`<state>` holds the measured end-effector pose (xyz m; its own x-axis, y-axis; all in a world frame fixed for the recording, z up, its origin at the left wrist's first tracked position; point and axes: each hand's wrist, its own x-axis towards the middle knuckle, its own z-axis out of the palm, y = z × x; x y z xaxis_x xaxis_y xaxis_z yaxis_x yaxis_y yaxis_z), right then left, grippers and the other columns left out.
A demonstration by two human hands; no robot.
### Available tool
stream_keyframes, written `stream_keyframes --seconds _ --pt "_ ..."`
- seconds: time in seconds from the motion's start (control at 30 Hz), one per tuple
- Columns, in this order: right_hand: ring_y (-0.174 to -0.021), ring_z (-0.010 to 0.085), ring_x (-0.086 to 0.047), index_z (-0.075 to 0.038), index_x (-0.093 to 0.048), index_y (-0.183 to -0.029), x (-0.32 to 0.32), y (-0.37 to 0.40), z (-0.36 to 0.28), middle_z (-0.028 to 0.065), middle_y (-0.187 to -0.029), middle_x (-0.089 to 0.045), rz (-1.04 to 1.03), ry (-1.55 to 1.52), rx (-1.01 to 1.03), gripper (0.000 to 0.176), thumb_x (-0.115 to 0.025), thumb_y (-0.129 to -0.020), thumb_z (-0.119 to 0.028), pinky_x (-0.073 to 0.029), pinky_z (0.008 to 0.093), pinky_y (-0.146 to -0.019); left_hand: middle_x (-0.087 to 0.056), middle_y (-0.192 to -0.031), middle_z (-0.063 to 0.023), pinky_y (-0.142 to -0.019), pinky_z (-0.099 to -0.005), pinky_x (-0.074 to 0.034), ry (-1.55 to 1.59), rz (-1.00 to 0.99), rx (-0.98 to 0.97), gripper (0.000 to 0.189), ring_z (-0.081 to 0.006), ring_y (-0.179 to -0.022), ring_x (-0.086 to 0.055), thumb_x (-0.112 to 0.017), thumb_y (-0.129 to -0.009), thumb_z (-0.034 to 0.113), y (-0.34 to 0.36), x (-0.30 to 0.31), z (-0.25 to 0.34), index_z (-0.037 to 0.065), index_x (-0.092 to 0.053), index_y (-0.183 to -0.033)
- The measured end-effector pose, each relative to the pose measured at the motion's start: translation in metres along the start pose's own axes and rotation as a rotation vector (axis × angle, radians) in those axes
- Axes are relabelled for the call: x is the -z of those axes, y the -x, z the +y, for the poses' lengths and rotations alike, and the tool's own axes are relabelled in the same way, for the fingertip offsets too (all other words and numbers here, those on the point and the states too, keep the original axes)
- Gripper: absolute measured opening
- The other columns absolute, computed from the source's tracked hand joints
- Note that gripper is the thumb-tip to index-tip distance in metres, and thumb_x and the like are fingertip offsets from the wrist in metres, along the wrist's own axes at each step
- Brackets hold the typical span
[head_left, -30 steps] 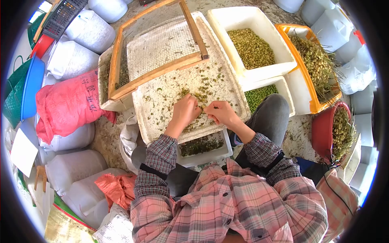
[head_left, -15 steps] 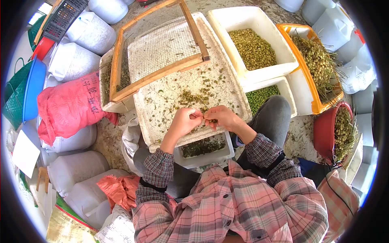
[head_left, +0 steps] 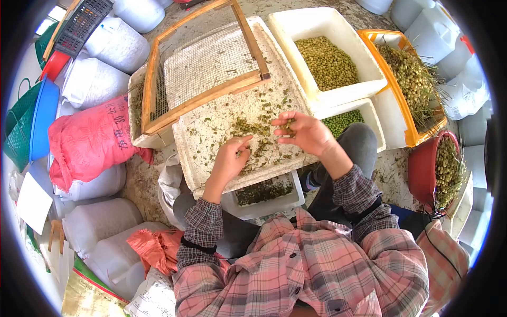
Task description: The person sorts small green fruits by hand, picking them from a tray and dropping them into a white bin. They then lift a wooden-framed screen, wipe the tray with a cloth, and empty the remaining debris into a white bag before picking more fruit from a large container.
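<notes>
Around the littered white tray (head_left: 212, 117), pale plastic jugs (head_left: 119, 45)

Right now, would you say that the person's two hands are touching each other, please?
No, the left hand and the right hand are apart, with part of the littered white tray showing between them.

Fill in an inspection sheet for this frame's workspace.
Surface: pale foam tray, strewn with berries and scraps
Job's things: wood-framed mesh screen over the tray's far left; berries in white box
Clutter: pink sack, left
Hands: left above tray, nothing seen held; right has greenish bits among spread fingers
Cables: thin black cord, right; purpose unclear
Surroundings: white jugs; littered floor
</notes>
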<state>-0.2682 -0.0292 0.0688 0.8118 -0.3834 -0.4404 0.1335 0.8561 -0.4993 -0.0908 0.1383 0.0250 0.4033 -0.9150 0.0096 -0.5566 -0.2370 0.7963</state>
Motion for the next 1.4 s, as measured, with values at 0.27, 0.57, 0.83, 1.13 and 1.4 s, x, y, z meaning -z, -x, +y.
stream_keyframes --seconds 0.27,0.57,0.83,1.13,1.4 --pt "-0.059 0.0116 -0.046 0.002 -0.055 -0.098 0.004 -0.007 -0.009 0.006 -0.081 -0.055 -0.059 0.08 -0.108 0.018 -0.049 -0.096 -0.014 -0.036 0.0256 -0.052 -0.051 -0.135 -0.0163 -0.102 -0.0382 -0.043 0.443 -0.06 0.221 0.044 -0.0283 -0.121 -0.053 -0.053 -0.096 0.026 0.001 -0.004 0.043 0.008 -0.047 -0.136" --pt "-0.066 0.0146 -0.051 0.003 -0.058 -0.094 -0.014 -0.018 0.002 0.0082 -0.082 -0.057 0.026 0.435 0.101 0.018 -0.048 -0.094 -0.012 -0.048 0.0288 -0.062 -0.062 -0.112 -0.0214 -0.095 -0.0386 -0.051 0.977 -0.052 0.409 0.041 -0.0291 -0.108 -0.06 -0.048 -0.099 0.024 0.002 0.008 0.053 -0.009 -0.051 -0.123" --pt "-0.083 0.0178 -0.062 -0.003 -0.06 -0.102 0.038 0.069 -0.123 0.0082 -0.098 -0.064 0.185 0.486 0.67 0.022 -0.045 -0.097 -0.018 -0.051 0.0316 -0.082 -0.069 -0.106 -0.0101 -0.096 -0.0289 -0.044 0.452 0.15 0.305 0.029 -0.0158 -0.105 -0.061 -0.058 -0.094 0.018 0.037 0.032 -0.004 0.001 -0.064 -0.116" --pt "-0.102 0.015 -0.056 -0.004 -0.064 -0.119 0.278 0.053 -0.126 0.0059 -0.114 -0.064 0.67 1.156 0.436 0.037 -0.058 -0.092 -0.029 -0.045 0.0278 -0.081 -0.063 -0.119 -0.0119 -0.09 -0.0283 -0.046 -0.067 0.322 0.073 0.022 -0.0194 -0.107 -0.06 -0.061 -0.091 0.011 0.079 0.04 -0.017 -0.004 -0.067 -0.106" --pt "-0.069 0.0145 -0.065 0.001 -0.063 -0.111 0.181 0.073 -0.156 0.0094 -0.096 -0.068 0.764 1.179 0.621 0.025 -0.06 -0.089 -0.011 -0.052 0.0272 -0.065 -0.063 -0.116 -0.0117 -0.087 -0.0281 -0.048 0.174 0.686 0.255 0.033 -0.0165 -0.097 -0.062 -0.06 -0.092 0.014 0.168 0.093 0.018 0.002 -0.058 -0.123"
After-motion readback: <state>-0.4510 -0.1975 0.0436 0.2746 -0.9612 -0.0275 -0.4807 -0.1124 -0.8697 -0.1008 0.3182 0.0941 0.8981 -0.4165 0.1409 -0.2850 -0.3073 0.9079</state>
